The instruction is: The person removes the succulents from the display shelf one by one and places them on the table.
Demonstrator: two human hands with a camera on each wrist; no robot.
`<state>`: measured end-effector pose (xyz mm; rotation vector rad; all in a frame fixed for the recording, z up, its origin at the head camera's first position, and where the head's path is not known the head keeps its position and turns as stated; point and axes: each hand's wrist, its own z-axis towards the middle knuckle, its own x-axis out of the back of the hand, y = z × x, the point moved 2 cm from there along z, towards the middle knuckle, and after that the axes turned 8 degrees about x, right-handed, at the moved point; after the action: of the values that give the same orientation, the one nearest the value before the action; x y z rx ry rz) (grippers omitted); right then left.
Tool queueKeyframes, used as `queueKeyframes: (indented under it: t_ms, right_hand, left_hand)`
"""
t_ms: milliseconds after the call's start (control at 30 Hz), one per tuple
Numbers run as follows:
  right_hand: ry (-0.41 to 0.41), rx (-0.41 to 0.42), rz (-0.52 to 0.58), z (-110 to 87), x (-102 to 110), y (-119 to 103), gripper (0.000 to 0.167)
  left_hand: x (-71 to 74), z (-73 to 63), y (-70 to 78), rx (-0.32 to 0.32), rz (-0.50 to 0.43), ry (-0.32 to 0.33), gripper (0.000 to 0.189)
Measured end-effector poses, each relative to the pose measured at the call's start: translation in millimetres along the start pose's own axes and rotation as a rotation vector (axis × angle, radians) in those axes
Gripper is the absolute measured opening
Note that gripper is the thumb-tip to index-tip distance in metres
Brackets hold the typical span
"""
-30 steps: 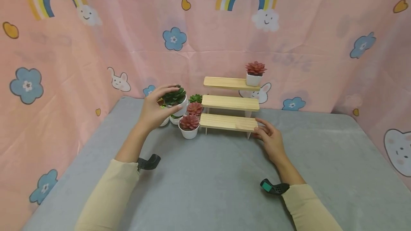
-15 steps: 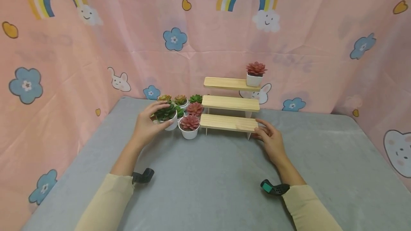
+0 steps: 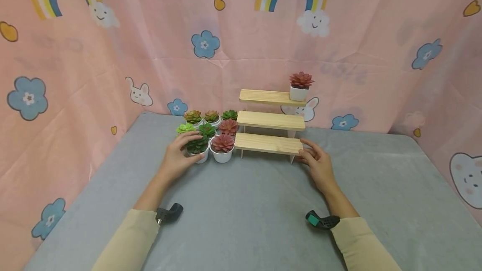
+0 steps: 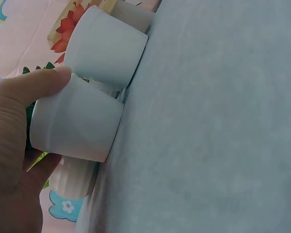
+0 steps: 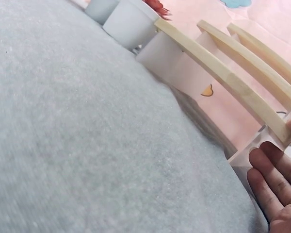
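Note:
My left hand [image 3: 176, 156] holds a dark green potted succulent [image 3: 197, 144] upright, its base down at the table. In the left wrist view the thumb [image 4: 63, 75] lies on the rim of its white pot [image 4: 77, 119]. Right beside it stands a red succulent in a white pot [image 3: 222, 157]. My right hand [image 3: 318, 165] grips the right end of the bottom shelf [image 3: 268, 143] of a three-step wooden display stand. In the right wrist view several fingers [image 5: 266, 162] lie below that shelf, against the pale leg [image 5: 247, 151].
Behind the held pot cluster several more succulents, among them a light green one [image 3: 185, 128] and a yellowish one [image 3: 193, 116]. A red succulent in a square white pot [image 3: 299, 92] stands on the right of the top shelf [image 3: 263, 96]. A pink curtain [image 3: 158, 45] hangs behind the grey-covered table [image 3: 248, 216].
My left hand has carried the dark green succulent from above the cluster toward me and down to the table, left of the front red one. The right hand has stayed at the stand.

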<state>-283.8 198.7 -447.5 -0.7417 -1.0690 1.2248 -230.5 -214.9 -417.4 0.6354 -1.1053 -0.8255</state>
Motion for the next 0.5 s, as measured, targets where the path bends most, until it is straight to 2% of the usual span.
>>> queueKeyframes:
  t_ms: [233,500]
  right_hand:
    - [-0.006,0.008,0.001,-0.8,-0.2,-1.4,0.044]
    - [-0.005,-0.006,-0.007,-1.7,-1.3,-4.2,0.044]
  left_hand:
    - [-1.1,-1.5,-0.4,-0.003,0.031,0.020,0.050]
    - [1.0,-1.2,7.1,0.006,0.047,0.005,0.049]
